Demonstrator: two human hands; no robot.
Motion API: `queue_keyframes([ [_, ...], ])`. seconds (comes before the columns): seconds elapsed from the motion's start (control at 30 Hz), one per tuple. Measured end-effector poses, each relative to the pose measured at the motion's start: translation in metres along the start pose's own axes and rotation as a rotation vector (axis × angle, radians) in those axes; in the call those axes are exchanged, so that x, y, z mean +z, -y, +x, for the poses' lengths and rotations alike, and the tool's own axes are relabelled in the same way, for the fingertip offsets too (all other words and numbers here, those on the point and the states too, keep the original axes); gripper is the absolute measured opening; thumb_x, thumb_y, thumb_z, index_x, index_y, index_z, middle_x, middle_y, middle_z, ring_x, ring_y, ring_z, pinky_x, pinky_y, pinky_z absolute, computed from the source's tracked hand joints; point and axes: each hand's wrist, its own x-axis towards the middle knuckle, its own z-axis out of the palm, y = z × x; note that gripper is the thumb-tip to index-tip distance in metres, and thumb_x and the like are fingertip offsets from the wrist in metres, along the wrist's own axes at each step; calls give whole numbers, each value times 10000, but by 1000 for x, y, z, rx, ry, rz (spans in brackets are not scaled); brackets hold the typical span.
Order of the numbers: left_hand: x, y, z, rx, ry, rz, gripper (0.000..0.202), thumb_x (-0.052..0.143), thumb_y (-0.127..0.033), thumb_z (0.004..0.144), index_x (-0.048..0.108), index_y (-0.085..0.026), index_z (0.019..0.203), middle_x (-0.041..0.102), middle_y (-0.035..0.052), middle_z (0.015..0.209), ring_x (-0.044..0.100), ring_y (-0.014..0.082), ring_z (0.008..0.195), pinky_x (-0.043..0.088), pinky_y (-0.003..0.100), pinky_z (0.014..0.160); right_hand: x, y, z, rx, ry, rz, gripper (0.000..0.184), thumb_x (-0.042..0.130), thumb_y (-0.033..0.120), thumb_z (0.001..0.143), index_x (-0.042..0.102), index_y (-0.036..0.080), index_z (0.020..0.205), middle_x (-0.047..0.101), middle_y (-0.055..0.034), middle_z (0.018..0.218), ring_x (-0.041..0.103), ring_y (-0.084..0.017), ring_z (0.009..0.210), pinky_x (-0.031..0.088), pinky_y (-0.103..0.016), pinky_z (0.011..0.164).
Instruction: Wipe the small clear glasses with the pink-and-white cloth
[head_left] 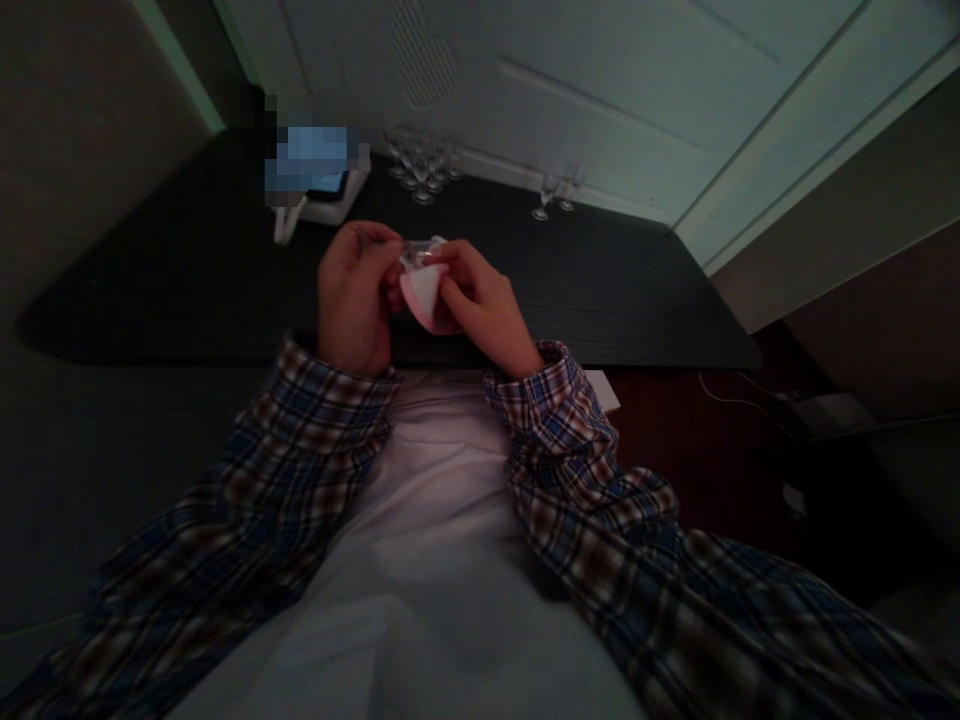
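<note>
Above the near edge of the dark table, my two hands meet around a small clear glass [414, 257]. My left hand [354, 295] is closed on the glass from the left, its fingertips partly hidden behind it. Between thumb and fingers, my right hand [491, 305] pinches a pink-and-white cloth [424, 294], which lies against the glass and hangs down below it. Much of the glass is covered by fingers and cloth, so its full shape does not show.
Several small stemmed glasses [424, 165] stand in a cluster at the back of the table [600, 290]. Two more glasses [546, 195] are farther right by the white panel. A white stand with a lit screen [330, 205] is at the back left.
</note>
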Motion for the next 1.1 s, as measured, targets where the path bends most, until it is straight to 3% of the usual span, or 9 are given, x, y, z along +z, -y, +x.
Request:
queue_keyframes([
  [0.3,0,2,1,2,0,-4,76,569,-69,776,541,-135,756,393,-59,513,335,34,391,210,143,335,0,0,0,6,-7,6,197,377,282,931,500,215,1071,645,8,1062,615,-114,994,503,-260,920],
  [0.57,1,0,0,15,-11,-1,105,498,-21,781,535,-116,752,397,-61,500,331,32,375,204,140,327,2,-5,1,-85,-52,32,219,368,315,920,513,196,1034,640,-6,1057,600,-103,985,480,-260,928],
  [0.93,3,0,0,24,-17,-22,137,477,4,782,543,-108,740,397,-64,483,324,32,368,220,128,312,1,-4,4,45,-10,45,374,346,472,838,559,271,1071,678,29,999,592,-109,1033,480,-279,890],
  [1.1,2,0,1,27,-17,-14,127,485,4,773,547,-105,750,407,-59,496,341,33,384,231,124,318,2,-4,2,-29,-39,63,350,342,443,868,541,234,1065,672,17,988,621,-100,909,497,-271,852],
])
